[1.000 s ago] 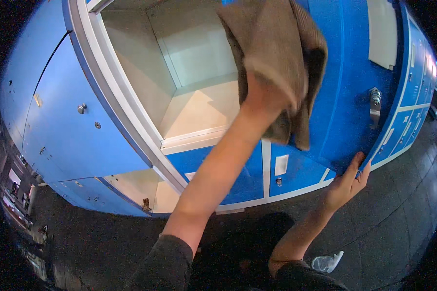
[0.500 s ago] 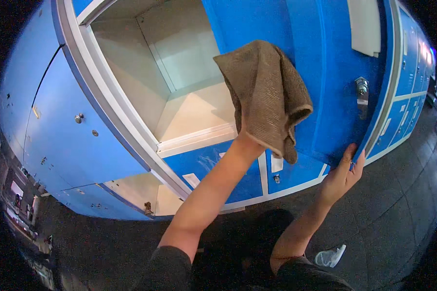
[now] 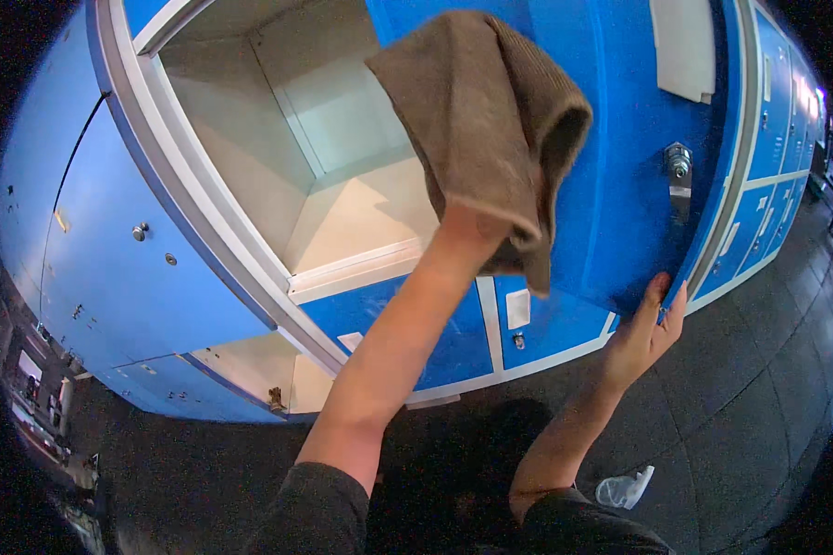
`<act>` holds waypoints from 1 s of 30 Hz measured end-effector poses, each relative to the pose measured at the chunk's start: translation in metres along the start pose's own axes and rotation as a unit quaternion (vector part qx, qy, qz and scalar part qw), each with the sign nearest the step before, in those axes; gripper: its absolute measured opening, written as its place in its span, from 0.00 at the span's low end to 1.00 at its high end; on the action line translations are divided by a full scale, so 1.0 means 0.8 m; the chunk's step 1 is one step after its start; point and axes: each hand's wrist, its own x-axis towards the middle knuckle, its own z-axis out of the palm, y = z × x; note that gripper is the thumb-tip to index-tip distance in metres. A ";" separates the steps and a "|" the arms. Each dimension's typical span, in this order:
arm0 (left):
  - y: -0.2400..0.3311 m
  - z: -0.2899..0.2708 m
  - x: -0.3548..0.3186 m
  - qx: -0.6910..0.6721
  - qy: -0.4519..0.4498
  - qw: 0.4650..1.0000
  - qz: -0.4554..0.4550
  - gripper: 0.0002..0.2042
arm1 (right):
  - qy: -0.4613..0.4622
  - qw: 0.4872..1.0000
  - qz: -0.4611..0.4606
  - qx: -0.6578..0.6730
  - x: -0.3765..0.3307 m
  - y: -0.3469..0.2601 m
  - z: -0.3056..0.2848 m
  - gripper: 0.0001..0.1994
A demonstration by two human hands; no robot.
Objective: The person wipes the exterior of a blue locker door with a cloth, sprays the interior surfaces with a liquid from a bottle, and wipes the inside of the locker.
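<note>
A brown ribbed cloth (image 3: 467, 102) drapes over my left hand (image 3: 479, 225), which holds it up in front of the inner face of an open blue locker door (image 3: 574, 213). The fingers of that hand are hidden under the cloth; only the wrist and part of the hand's back show. My right hand (image 3: 645, 330) grips the lower outer corner of the same door, thumb on the inner face and fingers around the edge. A metal lock (image 3: 678, 166) and a white paper strip (image 3: 683, 51) are on the door's inner face.
Left of the door is the open locker compartment (image 3: 361, 208) with pale walls. Blue locker doors (image 3: 130, 268) curve away at the left, and more lockers (image 3: 759, 217) stand at the far right. A clear plastic cup-like item (image 3: 625, 488) lies on the dark tiled floor (image 3: 713, 435).
My left hand has moved the cloth up and slightly left across the door's inner face. My right hand keeps its grip on the door corner. The view has shifted slightly.
</note>
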 end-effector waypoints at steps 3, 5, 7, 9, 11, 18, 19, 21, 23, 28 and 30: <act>0.016 -0.015 -0.038 -0.136 -0.075 0.988 -0.021 0.20 | -0.016 0.999 -0.010 0.029 0.002 -0.007 0.002 0.15; 0.009 -0.016 -0.050 -0.225 -0.132 0.964 -0.046 0.20 | -0.017 1.000 -0.021 0.016 0.001 -0.006 0.002 0.15; -0.007 -0.009 -0.041 -0.247 -0.140 0.958 -0.050 0.20 | -0.036 0.997 -0.027 0.054 -0.001 -0.006 0.002 0.14; -0.019 0.002 -0.016 -0.188 -0.106 0.976 -0.017 0.21 | -0.035 0.998 -0.026 0.052 0.000 -0.005 0.000 0.14; -0.031 0.012 0.004 -0.134 -0.083 0.987 0.002 0.21 | -0.034 0.998 -0.022 0.054 -0.003 -0.005 0.003 0.13; -0.008 0.000 -0.010 -0.108 -0.020 0.994 0.013 0.26 | -0.022 0.997 -0.026 0.066 0.005 0.001 -0.002 0.14; 0.002 -0.011 -0.018 -0.102 -0.034 0.994 0.009 0.30 | -0.028 0.998 -0.026 0.050 0.004 0.001 -0.003 0.14; 0.006 -0.022 -0.030 -0.093 -0.048 0.994 0.006 0.34 | -0.018 0.998 -0.030 0.043 0.006 0.002 0.000 0.14; -0.001 -0.031 -0.037 -0.184 -0.037 0.981 0.039 0.39 | -0.009 0.999 -0.036 0.035 0.004 0.001 0.002 0.15; -0.019 -0.015 0.022 -0.122 -0.032 0.991 0.041 0.33 | 0.003 0.999 -0.013 0.032 0.001 0.002 -0.003 0.17; -0.031 -0.007 0.032 -0.091 -0.008 0.994 0.060 0.30 | 0.011 0.998 -0.003 0.062 -0.001 0.005 -0.001 0.17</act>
